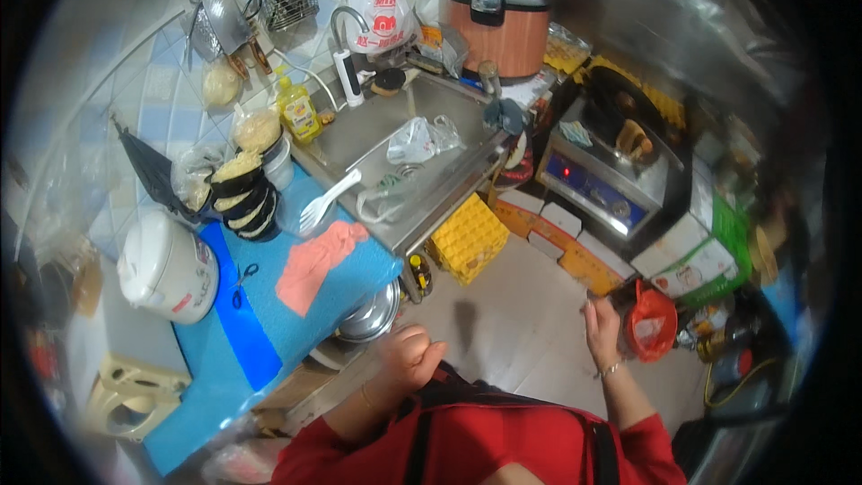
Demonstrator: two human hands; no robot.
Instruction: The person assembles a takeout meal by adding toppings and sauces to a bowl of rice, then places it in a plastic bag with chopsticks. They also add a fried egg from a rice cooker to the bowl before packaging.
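The left hand (413, 359) is curled into a fist, and I see nothing held in it; the nearest thing is a shiny metal vessel (370, 316), below the near edge of the blue-covered surface (193, 359). The right hand (603, 328) has bent fingers, but I cannot tell if they pinch something. It is just beside a red bin (651, 328) at the right. In my judgement, no step is clearly under way: the pink cloth (319, 260) lies crumpled on the surface, and a plastic bag (422, 139) remains in the far sink (377, 117), both unattended.
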